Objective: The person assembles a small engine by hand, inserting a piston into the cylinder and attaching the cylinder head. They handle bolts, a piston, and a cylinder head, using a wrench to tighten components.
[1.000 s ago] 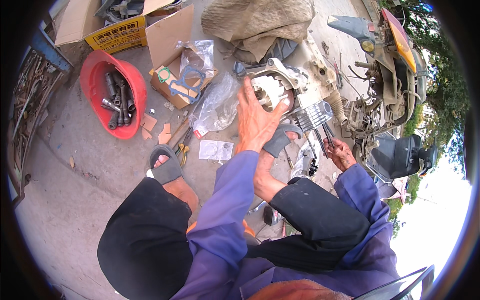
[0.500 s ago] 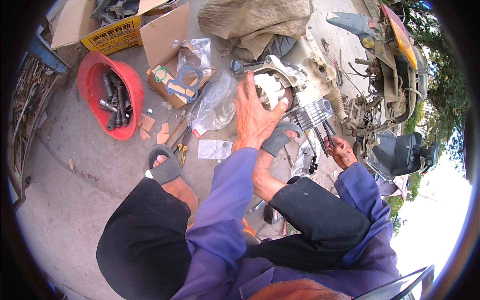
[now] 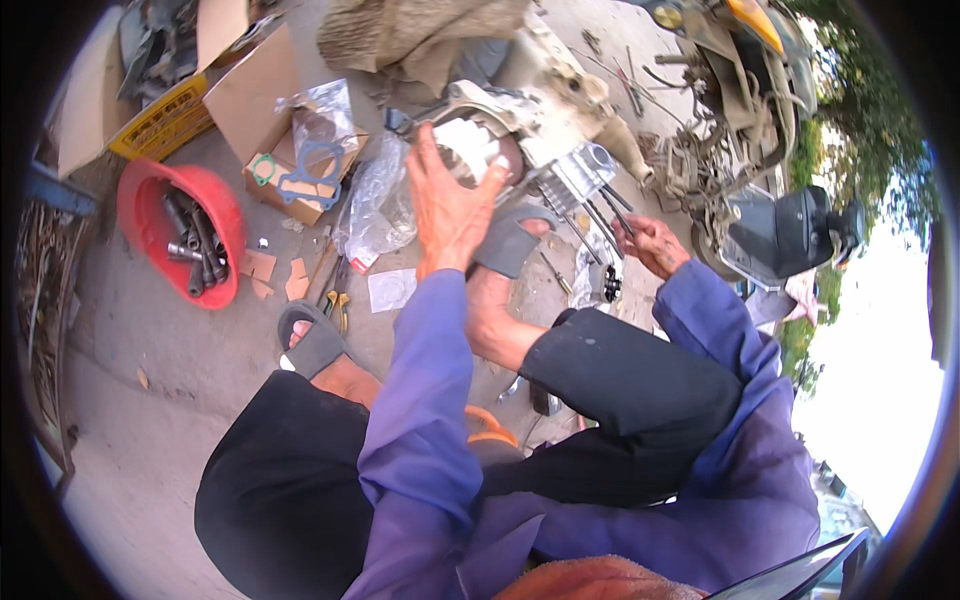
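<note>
A motorcycle engine with a pale crankcase [image 3: 540,120] lies on the ground ahead of me. My left hand [image 3: 450,205] grips its white finned cooling fan [image 3: 468,145], thumb on the right side and fingers on the left. The silver finned cylinder [image 3: 573,180] sits to the right of the fan. Several dark studs [image 3: 590,222] stick out from it toward me. My right hand [image 3: 652,245] is closed at the outer end of a dark stud, its fingertips pinching it. Part of the fan is hidden behind my left hand.
A red helmet [image 3: 228,215] holds sockets and metal tools. Beside it, gaskets lie on an open cardboard box [image 3: 250,110], near a clear plastic bag [image 3: 380,210]. Yellow-handled pliers [image 3: 338,308] lie by my left sandal. A partly stripped scooter [image 3: 740,130] stands at right.
The whole scene has shifted left and up in the picture as my head turned. Both hands keep nearly the same places on the engine.
</note>
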Motion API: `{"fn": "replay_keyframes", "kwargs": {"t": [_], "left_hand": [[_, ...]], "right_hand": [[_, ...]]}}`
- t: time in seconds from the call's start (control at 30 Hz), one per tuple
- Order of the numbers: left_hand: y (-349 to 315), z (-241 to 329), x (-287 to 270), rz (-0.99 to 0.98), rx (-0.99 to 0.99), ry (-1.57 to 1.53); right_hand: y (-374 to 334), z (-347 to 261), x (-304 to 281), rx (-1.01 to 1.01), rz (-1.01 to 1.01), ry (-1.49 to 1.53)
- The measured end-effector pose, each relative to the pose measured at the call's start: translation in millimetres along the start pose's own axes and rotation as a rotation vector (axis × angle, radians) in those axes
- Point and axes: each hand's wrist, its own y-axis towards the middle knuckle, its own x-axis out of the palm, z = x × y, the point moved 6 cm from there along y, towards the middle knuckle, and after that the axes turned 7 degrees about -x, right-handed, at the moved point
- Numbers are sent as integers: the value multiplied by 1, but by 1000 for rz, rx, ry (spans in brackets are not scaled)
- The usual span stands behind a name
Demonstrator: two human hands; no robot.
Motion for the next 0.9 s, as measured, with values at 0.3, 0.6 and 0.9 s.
{"fn": "replay_keyframes", "kwargs": {"t": [0.3,0.6,0.9], "left_hand": [[-4,4,8,19,84,24],[-90,92,34,285,770,535],[-88,89,92,157,714,826]], "right_hand": [[-1,15,2,-43,2,94],[7,28,10,-138,14,164],[-8,34,11,-155,38,186]]}}
